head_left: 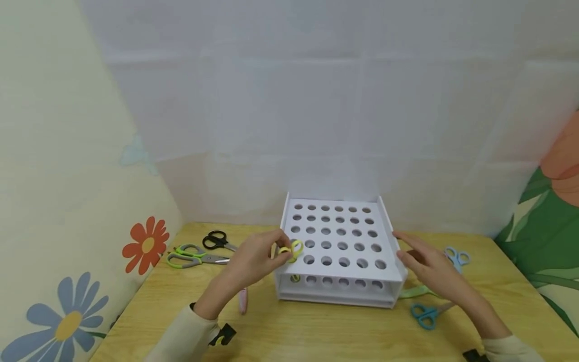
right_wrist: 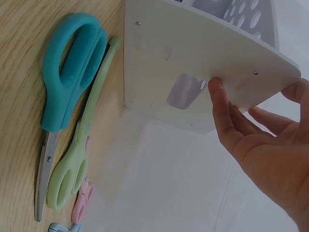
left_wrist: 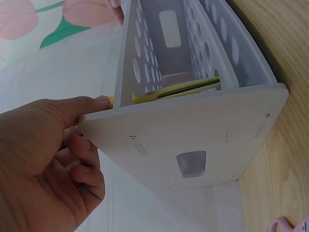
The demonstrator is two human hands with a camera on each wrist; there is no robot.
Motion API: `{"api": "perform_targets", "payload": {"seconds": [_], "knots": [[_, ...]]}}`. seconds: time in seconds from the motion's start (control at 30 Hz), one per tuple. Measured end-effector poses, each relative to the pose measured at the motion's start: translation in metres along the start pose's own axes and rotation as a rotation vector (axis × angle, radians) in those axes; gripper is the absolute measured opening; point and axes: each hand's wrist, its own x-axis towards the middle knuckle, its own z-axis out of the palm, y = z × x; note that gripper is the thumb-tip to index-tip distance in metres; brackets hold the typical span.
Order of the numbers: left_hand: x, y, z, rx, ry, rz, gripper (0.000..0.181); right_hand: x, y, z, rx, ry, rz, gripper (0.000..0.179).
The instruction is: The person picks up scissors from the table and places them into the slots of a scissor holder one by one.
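In my left hand (head_left: pixel 264 254) I pinch a pair of small yellow scissors (head_left: pixel 296 249) by the handle, at the front left hole of a white rack (head_left: pixel 336 273). Seen from the left wrist, the long yellow part of the scissors (left_wrist: pixel 186 88) runs down through the rack's upper plate to the lower perforated plate. My right hand (head_left: pixel 429 266) rests on the rack's right side panel (right_wrist: pixel 203 63), its fingers against the outer face near the upper edge. Rows of round holes fill the upper plate.
Left of the rack lie black scissors (head_left: pixel 216 240), green-grey scissors (head_left: pixel 187 255) and a pink piece (head_left: pixel 243 300). To the right are teal scissors (right_wrist: pixel 75 72), light green scissors (right_wrist: pixel 72 166), pink scissors (right_wrist: pixel 83 200) and light blue scissors (head_left: pixel 457 256). A white sheet (head_left: pixel 294 110) hangs behind.
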Motion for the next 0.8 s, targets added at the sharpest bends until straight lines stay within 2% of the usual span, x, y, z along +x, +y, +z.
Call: {"api": "perform_targets", "payload": {"seconds": [0.17, 0.33, 0.53, 0.67, 0.8], "knots": [[-0.001, -0.005, 0.000, -0.028, -0.033, -0.023, 0.015, 0.003, 0.004, 0.005, 0.087, -0.008, 0.013, 0.049], [-0.005, -0.010, 0.000, -0.044, -0.049, -0.045, 0.022, 0.004, 0.005, 0.014, 0.102, -0.003, 0.024, 0.049], [-0.003, -0.008, -0.002, -0.018, -0.079, 0.001, 0.024, 0.005, 0.002, 0.011, 0.145, -0.009, 0.113, 0.051], [-0.004, -0.003, -0.010, 0.000, -0.117, 0.027, 0.028, 0.004, 0.001, 0.006, 0.171, -0.024, 0.154, 0.052], [-0.008, 0.002, -0.025, -0.009, -0.107, 0.044, 0.033, 0.001, 0.003, 0.000, 0.172, -0.010, 0.180, 0.052]]}}
